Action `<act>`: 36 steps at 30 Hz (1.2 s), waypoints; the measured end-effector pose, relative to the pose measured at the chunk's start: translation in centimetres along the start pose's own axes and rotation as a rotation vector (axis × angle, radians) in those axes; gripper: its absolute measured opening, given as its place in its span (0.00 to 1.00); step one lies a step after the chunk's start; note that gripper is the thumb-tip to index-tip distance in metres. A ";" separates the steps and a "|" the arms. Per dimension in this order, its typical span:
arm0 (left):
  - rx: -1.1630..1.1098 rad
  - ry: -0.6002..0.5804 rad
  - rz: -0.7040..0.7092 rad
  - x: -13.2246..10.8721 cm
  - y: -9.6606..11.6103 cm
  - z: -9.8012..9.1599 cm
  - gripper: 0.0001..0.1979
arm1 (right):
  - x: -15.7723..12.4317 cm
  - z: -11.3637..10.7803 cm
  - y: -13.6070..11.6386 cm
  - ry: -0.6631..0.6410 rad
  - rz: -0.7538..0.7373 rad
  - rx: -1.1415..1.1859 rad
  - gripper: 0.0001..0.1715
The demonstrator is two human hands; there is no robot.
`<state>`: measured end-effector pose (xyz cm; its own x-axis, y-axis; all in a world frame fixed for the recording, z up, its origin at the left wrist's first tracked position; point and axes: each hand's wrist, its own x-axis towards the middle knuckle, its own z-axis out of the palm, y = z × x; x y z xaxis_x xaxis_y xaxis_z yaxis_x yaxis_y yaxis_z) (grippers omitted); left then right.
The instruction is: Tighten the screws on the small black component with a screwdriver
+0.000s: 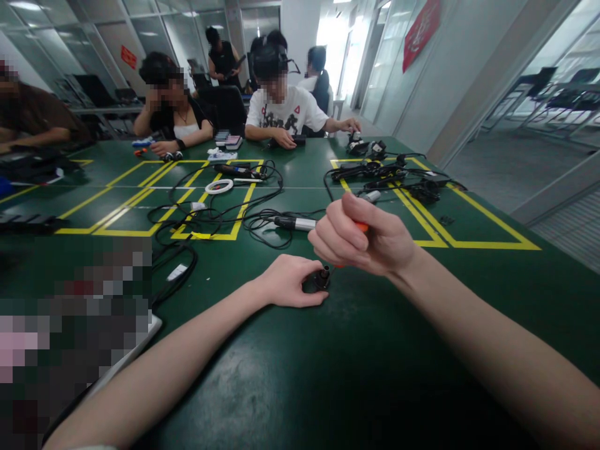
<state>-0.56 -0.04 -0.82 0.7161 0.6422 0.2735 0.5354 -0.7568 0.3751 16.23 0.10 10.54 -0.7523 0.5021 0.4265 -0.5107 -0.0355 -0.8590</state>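
Observation:
My left hand (293, 281) rests on the green table, its thumb and fingers closed around a small black cylindrical part (322, 279) that stands upright with an open round top. Just above and to the right, my right hand (363, 236) is curled in a fist around an orange-handled screwdriver (361, 227). Most of the handle is hidden by the fingers. Its thin shaft points down beside the black part; whether the tip touches it I cannot tell.
Behind my hands lies a black and silver handheld tool (295, 223) with coiled black cables (262, 219). A white ring (219, 187) and more black cables (375, 172) lie farther back. Yellow tape marks the green table (262, 375). Several people sit or stand across it.

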 end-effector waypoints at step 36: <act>-0.048 -0.010 -0.011 -0.1 0.1 -0.3 0.14 | -0.1 -1.4 -0.9 -0.158 0.102 0.146 0.33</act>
<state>-0.74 -0.14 -0.61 0.7145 0.6493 0.2607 0.5216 -0.7426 0.4201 17.33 1.34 10.87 -0.8532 0.3484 0.3882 -0.4747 -0.2099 -0.8548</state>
